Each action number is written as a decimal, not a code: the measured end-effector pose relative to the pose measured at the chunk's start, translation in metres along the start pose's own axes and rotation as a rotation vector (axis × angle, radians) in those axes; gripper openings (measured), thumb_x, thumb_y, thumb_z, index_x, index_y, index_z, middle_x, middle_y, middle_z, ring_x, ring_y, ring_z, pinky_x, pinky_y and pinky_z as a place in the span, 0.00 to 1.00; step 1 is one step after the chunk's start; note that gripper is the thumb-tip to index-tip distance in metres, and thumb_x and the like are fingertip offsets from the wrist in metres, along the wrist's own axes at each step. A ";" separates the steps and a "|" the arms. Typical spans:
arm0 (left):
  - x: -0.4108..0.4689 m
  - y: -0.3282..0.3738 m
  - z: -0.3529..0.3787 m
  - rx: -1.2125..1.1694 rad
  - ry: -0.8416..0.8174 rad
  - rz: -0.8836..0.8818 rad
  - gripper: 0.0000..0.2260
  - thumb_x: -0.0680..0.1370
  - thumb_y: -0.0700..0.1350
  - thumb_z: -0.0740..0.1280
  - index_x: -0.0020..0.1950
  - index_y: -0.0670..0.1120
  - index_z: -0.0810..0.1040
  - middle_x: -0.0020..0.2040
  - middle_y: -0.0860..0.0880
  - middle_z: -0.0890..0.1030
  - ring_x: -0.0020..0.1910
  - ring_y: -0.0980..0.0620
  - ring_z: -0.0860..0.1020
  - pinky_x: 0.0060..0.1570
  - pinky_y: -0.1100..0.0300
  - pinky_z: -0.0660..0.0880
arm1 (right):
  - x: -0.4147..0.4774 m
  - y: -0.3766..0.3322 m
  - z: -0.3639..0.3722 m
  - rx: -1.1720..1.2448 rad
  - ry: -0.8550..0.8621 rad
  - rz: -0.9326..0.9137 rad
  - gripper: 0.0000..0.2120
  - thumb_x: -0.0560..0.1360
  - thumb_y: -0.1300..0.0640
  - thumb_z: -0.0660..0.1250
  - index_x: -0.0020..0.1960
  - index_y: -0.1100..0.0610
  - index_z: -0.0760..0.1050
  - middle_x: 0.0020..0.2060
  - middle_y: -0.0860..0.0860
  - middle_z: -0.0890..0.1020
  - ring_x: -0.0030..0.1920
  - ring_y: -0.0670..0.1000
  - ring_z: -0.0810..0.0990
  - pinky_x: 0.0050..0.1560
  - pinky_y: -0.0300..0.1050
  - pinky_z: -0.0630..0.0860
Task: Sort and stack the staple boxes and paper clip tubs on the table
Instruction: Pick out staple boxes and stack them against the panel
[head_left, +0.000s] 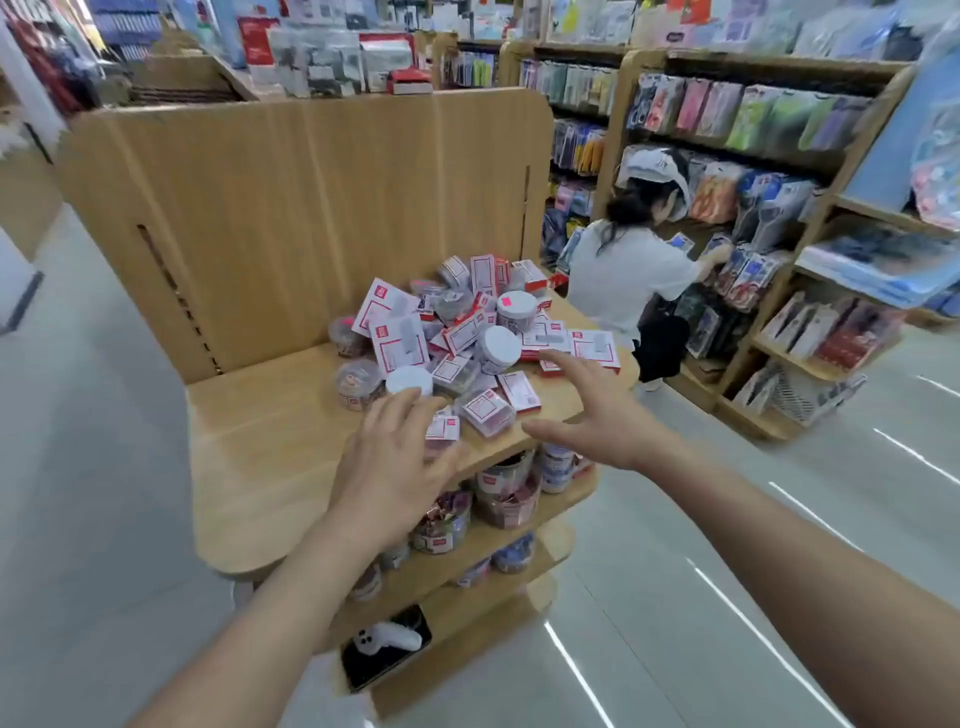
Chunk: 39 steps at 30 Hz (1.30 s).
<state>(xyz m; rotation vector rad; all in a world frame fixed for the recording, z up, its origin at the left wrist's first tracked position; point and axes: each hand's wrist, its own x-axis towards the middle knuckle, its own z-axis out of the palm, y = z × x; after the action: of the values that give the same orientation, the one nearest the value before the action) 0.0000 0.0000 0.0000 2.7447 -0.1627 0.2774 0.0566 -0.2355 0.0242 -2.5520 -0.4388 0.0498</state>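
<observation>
The left hand (395, 457) is spread flat with its fingers apart, and it holds nothing. Its fingertips are just by a small clear box (441, 431) near the front edge of the table (260, 441). The right hand (587, 410) is spread wide too, with nothing in it, and it hangs over the right side of the pile. Its pointing finger is close to a flat red and white box (595, 349). Past the hands, the boxes and the round tubs with white lids (500, 347) lie all mixed up in one heap (457, 338). Some tubs lie on their sides. I see no neat stack on the table top yet, so I think the sorting has hardly begun and nearly all of it is left. More tubs (501, 496) sit on the shelf just under the table top
</observation>
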 end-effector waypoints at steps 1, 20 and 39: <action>0.014 0.001 0.009 0.013 -0.007 0.011 0.24 0.77 0.59 0.61 0.71 0.53 0.67 0.73 0.51 0.65 0.71 0.49 0.60 0.67 0.49 0.64 | 0.016 0.012 -0.001 -0.040 0.020 0.007 0.42 0.66 0.32 0.68 0.74 0.42 0.54 0.73 0.49 0.61 0.73 0.53 0.58 0.72 0.56 0.59; 0.220 0.106 0.103 0.600 -0.110 0.350 0.29 0.65 0.46 0.72 0.66 0.43 0.74 0.67 0.43 0.74 0.68 0.44 0.71 0.68 0.39 0.61 | 0.170 0.176 -0.041 -0.316 -0.326 -0.155 0.51 0.64 0.38 0.71 0.77 0.51 0.49 0.70 0.50 0.65 0.69 0.54 0.64 0.66 0.52 0.67; 0.250 0.117 0.098 0.524 -0.184 0.338 0.27 0.65 0.41 0.70 0.64 0.46 0.70 0.60 0.48 0.75 0.63 0.47 0.72 0.71 0.44 0.49 | 0.163 0.210 -0.048 -0.130 -0.431 -0.152 0.63 0.55 0.26 0.69 0.75 0.46 0.36 0.62 0.49 0.61 0.61 0.54 0.69 0.57 0.51 0.74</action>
<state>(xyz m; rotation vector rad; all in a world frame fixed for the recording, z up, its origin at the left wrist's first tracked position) 0.2424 -0.1642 0.0055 3.2525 -0.6970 0.1722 0.2797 -0.3759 -0.0356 -2.6222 -0.8209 0.5379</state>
